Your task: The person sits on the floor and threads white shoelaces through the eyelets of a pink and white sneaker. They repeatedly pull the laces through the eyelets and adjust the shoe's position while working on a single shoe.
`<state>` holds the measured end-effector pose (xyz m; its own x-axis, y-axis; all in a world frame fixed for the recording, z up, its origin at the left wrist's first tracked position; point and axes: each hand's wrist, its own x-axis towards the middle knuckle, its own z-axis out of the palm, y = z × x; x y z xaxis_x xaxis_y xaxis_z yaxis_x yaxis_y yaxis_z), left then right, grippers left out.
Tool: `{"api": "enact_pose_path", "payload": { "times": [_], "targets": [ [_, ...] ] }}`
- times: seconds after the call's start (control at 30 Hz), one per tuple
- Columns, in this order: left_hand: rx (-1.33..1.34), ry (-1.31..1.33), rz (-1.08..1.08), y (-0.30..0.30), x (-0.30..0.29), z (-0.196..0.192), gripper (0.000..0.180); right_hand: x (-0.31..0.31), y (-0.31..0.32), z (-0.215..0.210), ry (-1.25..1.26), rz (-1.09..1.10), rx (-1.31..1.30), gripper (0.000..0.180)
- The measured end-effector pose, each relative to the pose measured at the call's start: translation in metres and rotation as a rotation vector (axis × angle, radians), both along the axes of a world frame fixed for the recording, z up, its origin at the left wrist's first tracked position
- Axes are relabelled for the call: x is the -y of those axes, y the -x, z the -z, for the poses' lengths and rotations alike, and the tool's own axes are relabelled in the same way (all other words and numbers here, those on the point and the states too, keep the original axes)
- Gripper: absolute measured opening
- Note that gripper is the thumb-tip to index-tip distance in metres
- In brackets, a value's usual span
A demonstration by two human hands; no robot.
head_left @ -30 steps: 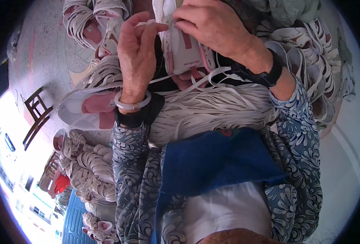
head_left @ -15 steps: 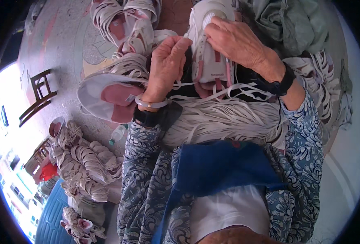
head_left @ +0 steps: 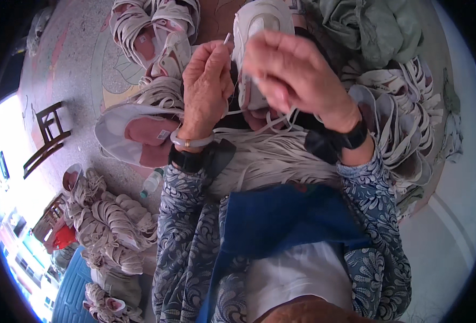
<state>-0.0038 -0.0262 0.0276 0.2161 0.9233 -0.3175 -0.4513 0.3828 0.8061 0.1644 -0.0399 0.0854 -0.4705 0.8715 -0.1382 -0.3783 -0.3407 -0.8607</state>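
Observation:
A white and pink sneaker (head_left: pixel 262 32) lies on my lap, toe pointing away, partly hidden behind my hands. My left hand (head_left: pixel 205 81) pinches the tip of a white shoelace (head_left: pixel 227 39) and holds it up beside the shoe. My right hand (head_left: pixel 297 75) hovers over the shoe's middle with curled fingers, blurred; what it grips I cannot make out. A thick bundle of white laces (head_left: pixel 270 156) lies across my knees under both wrists, on top of a blue apron (head_left: pixel 281 220).
Heaps of white and pink shoe uppers lie all around: at the top left (head_left: pixel 152 27), at the right (head_left: pixel 399 118) and at the lower left (head_left: pixel 108 220). One open upper (head_left: pixel 135 134) rests by my left wrist. A small plastic bottle (head_left: pixel 150 183) and a wooden stool (head_left: pixel 47 137) stand on the floor.
Both hands have lifted off the shoe. My left hand has raised the lace tip upward, and my right hand has moved up and left over the sneaker.

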Motion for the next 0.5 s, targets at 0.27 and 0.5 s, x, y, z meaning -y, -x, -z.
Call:
{"api": "enact_pose_path", "payload": {
  "times": [0.27,0.5],
  "targets": [
    [-0.058,-0.078,0.063,-0.018,0.010,-0.015,0.025,0.009,0.001,0.021,-0.284,0.352,0.210,0.023],
    [-0.177,-0.128,0.126,-0.028,0.017,-0.016,0.021,0.013,0.003,0.027,-0.295,0.460,0.420,0.016]
  ]
}}
